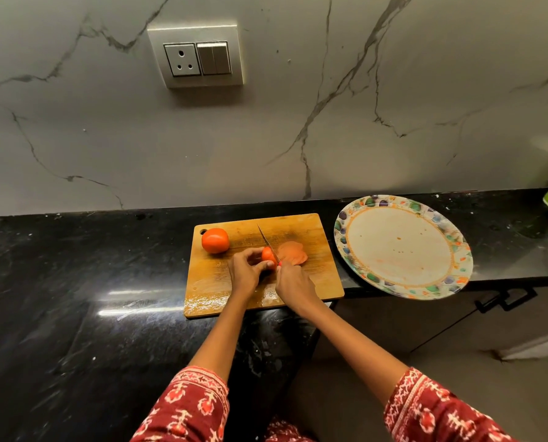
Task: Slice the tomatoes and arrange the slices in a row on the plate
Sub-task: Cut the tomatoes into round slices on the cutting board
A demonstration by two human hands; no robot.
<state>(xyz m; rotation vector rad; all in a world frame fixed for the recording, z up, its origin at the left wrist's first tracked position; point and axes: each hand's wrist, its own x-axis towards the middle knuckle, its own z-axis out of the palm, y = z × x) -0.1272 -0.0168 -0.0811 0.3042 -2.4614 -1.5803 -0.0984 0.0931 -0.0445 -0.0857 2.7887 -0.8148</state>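
On the cutting board (263,266), which lies at the front edge of the counter (75,266) beside the plate (403,247), which holds no slices yet, the main risk is probably a cut finger, because the knife (268,242) meets the tomato piece (268,255) very close to the left fingertips (270,265). The piece is small and wet, so it may slip. The left hand (245,272) pinches it with curled fingers, the right hand (293,283) grips the knife handle, cut slices (293,254) lie just right of the blade, and a whole tomato (215,240) waits near the board's far left corner.

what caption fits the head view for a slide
Left hand steadies a tomato while right hand slices it with a knife.
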